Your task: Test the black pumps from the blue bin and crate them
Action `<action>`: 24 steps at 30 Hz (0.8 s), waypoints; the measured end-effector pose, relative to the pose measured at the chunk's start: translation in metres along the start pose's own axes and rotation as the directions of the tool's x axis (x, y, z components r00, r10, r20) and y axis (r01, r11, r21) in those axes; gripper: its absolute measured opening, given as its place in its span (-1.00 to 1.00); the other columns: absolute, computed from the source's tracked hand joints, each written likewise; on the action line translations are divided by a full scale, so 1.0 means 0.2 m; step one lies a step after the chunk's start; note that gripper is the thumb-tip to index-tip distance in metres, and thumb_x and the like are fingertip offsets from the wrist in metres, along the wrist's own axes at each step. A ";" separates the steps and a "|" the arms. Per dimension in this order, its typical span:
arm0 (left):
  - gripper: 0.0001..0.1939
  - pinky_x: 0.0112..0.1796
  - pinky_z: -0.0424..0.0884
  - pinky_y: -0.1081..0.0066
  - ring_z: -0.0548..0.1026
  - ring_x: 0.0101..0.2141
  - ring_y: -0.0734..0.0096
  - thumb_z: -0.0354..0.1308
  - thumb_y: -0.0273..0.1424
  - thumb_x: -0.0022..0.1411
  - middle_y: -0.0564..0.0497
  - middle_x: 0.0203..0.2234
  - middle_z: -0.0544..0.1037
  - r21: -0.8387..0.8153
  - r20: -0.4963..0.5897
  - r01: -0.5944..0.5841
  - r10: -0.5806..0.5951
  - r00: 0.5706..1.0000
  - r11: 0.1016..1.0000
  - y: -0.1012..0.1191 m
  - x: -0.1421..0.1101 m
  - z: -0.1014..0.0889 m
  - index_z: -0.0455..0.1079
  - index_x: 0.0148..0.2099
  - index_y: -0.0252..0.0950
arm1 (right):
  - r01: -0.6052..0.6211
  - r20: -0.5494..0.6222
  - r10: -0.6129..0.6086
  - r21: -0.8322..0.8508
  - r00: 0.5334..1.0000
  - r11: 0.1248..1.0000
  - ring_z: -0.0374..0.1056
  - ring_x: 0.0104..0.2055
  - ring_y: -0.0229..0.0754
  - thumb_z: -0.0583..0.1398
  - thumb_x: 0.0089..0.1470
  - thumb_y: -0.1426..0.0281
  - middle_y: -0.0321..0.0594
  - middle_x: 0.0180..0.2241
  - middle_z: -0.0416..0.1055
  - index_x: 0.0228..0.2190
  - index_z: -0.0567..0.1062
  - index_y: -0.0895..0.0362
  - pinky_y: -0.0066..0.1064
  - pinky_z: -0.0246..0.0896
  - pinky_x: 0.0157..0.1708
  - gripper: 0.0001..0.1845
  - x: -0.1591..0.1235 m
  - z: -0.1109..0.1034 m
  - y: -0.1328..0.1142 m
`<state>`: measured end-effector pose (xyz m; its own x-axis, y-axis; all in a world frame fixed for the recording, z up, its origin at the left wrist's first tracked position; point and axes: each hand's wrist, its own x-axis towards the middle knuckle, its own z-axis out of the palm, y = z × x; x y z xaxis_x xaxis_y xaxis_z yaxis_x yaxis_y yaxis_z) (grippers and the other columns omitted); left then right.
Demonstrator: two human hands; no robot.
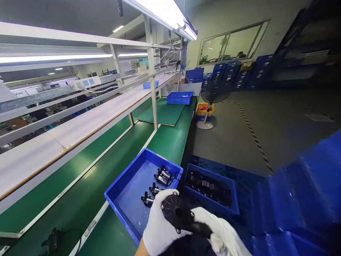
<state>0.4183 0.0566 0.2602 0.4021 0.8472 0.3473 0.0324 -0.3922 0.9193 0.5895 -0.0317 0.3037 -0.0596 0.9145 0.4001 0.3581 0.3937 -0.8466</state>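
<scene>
Black and round-faced, a pump-like part (pixel 177 211) sits nearest the camera, held off the surfaces between two white-gloved hands. The left hand (pixel 158 224) wraps the near side of its round housing, while the right hand (pixel 223 231) closes around the narrower end; both grips are narrowed onto the piece, though the fingers underneath are hidden.

Just beyond the left hand, a shallow blue bin (pixel 130 195) stands on the green bench (pixel 93 195). It holds four small black units (pixel 161 179) that can be made out, grouped on the side towards the grip, one with a thin black lead beside it. Much of the bin's floor is bare, so by count it looks only lightly filled. To the right of the grip and farther out, a lower blue crate (pixel 236 199) holds a dense dark heap of parts, too dim to count. Left of the grip, out on the bench, lies a lone black unit with a cable (pixel 52 241).

The handling of the held piece appears unfinished, since it rests in neither container. Judging by the loose unit and the heap, plenty may remain, but which pieces are finished I cannot tell.
</scene>
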 end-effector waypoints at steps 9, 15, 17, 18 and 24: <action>-0.14 0.08 0.43 -0.01 0.51 0.02 -0.11 0.49 -0.06 -0.20 -0.28 -0.02 0.52 0.086 0.031 0.021 -0.023 0.999 0.996 -0.04 0.00 0.00 0.34 0.11 -0.33 | -0.014 0.016 0.014 -0.004 1.000 1.000 0.56 -0.23 -0.06 -0.11 0.29 -0.14 -0.16 -0.28 0.58 -0.13 0.55 -0.02 -0.41 0.47 -0.22 -0.37 0.00 0.00 0.01; -0.20 0.05 0.46 -0.01 0.52 -0.01 -0.08 0.50 -0.13 -0.22 -0.21 -0.06 0.55 0.044 0.022 0.066 -0.067 0.998 0.997 -0.03 0.00 0.03 0.36 0.07 -0.30 | -0.077 0.004 0.077 -0.002 0.997 0.997 0.56 -0.20 -0.04 -0.14 0.29 -0.15 -0.12 -0.27 0.58 -0.14 0.56 0.02 -0.40 0.47 -0.18 -0.32 -0.03 0.00 0.09; -0.24 0.03 0.47 0.01 0.54 -0.06 -0.03 0.49 -0.16 -0.20 -0.18 -0.09 0.56 0.049 0.008 0.057 -0.058 0.998 0.997 -0.03 0.00 0.03 0.37 0.05 -0.28 | -0.094 0.009 0.094 0.003 0.996 0.996 0.55 -0.25 -0.07 -0.14 0.29 -0.14 -0.15 -0.28 0.58 -0.13 0.56 0.01 -0.42 0.47 -0.20 -0.33 -0.03 0.00 0.11; -0.27 0.01 0.48 0.03 0.55 -0.09 0.00 0.48 -0.18 -0.19 -0.17 -0.11 0.56 0.052 -0.002 0.052 -0.052 0.999 0.997 -0.03 0.00 0.04 0.38 0.04 -0.28 | -0.102 0.007 0.102 0.006 0.995 0.995 0.55 -0.26 -0.08 -0.13 0.30 -0.13 -0.17 -0.29 0.57 -0.13 0.56 0.00 -0.42 0.46 -0.21 -0.35 -0.03 0.00 0.11; -0.32 0.01 0.48 0.06 0.55 -0.11 0.06 0.50 -0.22 -0.20 -0.13 -0.12 0.57 0.087 -0.019 0.064 -0.062 0.998 0.994 -0.03 0.00 0.03 0.41 0.00 -0.27 | -0.125 -0.016 0.126 0.022 0.992 0.992 0.52 -0.25 -0.06 -0.11 0.30 -0.12 -0.18 -0.36 0.53 -0.15 0.57 -0.01 -0.40 0.45 -0.21 -0.38 -0.02 0.01 0.12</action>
<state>0.4233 0.0571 0.2543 0.3815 0.8767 0.2931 0.1376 -0.3674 0.9198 0.5970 -0.0260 0.2815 0.0009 0.9552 0.2960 0.3424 0.2778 -0.8975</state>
